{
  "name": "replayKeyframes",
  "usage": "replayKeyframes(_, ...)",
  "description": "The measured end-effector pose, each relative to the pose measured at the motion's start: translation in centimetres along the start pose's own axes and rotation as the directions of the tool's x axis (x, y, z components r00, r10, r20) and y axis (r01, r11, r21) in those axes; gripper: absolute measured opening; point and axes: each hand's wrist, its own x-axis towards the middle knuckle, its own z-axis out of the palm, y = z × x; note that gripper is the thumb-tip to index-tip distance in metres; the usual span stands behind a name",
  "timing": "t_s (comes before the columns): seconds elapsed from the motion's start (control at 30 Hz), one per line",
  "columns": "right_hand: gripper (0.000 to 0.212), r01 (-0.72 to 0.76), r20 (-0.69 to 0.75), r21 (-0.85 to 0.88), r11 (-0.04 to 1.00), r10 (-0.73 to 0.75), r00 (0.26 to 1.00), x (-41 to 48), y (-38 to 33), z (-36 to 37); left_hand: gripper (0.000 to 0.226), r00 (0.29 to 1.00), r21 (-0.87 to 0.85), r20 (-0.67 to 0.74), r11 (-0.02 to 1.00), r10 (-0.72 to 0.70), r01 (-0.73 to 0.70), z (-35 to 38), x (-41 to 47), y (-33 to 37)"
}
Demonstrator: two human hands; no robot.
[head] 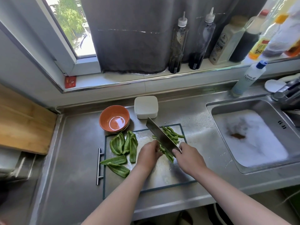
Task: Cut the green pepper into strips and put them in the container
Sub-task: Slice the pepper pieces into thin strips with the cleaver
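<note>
On the steel cutting board [164, 174] lie several flat green pepper pieces [123, 146] at the left and a heap of cut strips [172, 134] at the far right. My right hand [188, 158] grips the handle of a cleaver [159, 135], whose blade slants across the board over a pepper piece [168, 155]. My left hand [150, 154] has curled fingers holding that pepper piece down right beside the blade. A white lidded container [146, 107] stands behind the board, next to an orange bowl [114, 120].
A sink [253, 137] full of foam lies to the right, with a tap [287, 93] and a dish soap bottle [248, 78] behind it. Several sauce bottles [178, 44] line the window sill. A wooden board [22, 122] sits at the left.
</note>
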Motion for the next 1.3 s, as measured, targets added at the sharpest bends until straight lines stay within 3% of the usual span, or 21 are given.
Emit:
replayKeyframes(0.2, 0.031, -0.028, -0.015, 0.007, 1.000, 0.028, 0.999, -0.1, 0.5, -0.6, 0.019, 0.999, 0.076, 0.024, 0.996, 0.047, -0.049, -0.4, 1.6, 0.6)
replayKeyframes(0.33, 0.027, -0.006, -0.010, 0.015, 1.000, 0.006, 1.000, 0.0, 0.1, -0.4, 0.014, 0.975, 0.115, -0.195, 0.989, 0.110, -0.088, -2.2, 0.0, -1.3)
replayKeyframes(0.43, 0.023, 0.014, 0.001, 0.000, 1.000, -0.014, 1.000, 0.1, -1.0, 0.2, 0.016, 0.937, 0.174, -0.348, 0.983, 0.009, 0.056, -4.4, -1.4, -3.2)
replayKeyframes(0.53, 0.024, 0.032, 0.020, -0.013, 0.999, -0.032, 0.999, -0.2, -2.4, 0.9, 0.027, 0.948, 0.284, -0.298, 0.939, -0.108, 0.196, -5.8, -3.1, -4.3)
replayKeyframes(0.63, 0.023, 0.038, 0.046, -0.038, 0.999, -0.036, 0.998, -0.7, -3.6, 1.7, 0.029, 0.988, 0.457, -0.154, 0.885, -0.023, 0.092, -6.1, -4.5, -4.3)
replayKeyframes(0.77, 0.023, 0.027, 0.055, -0.062, 0.998, -0.023, 0.998, -1.2, -4.1, 2.8, 0.048, 0.995, 0.504, -0.025, 0.861, 0.100, -0.074, -5.8, -4.2, -4.5)
replayKeyframes(0.87, 0.022, 0.016, 0.055, -0.072, 0.997, -0.012, 0.998, -1.4, -4.0, 3.3, 0.048, 0.986, 0.490, 0.010, 0.858, 0.166, -0.150, -5.6, -3.8, -4.9)
replayKeyframes(1.17, 0.026, -0.040, 0.086, -0.074, 0.996, 0.047, 0.995, -2.1, -2.7, 3.9, 0.021, 0.884, 0.383, 0.069, 0.806, 0.462, -0.451, -4.4, -2.1, -5.9)
replayKeyframes(1.3, 0.023, -0.049, 0.087, -0.086, 0.995, 0.056, 0.995, -2.2, -2.4, 3.5, 0.017, 0.843, 0.384, 0.065, 0.766, 0.535, -0.515, -3.6, -2.2, -6.5)
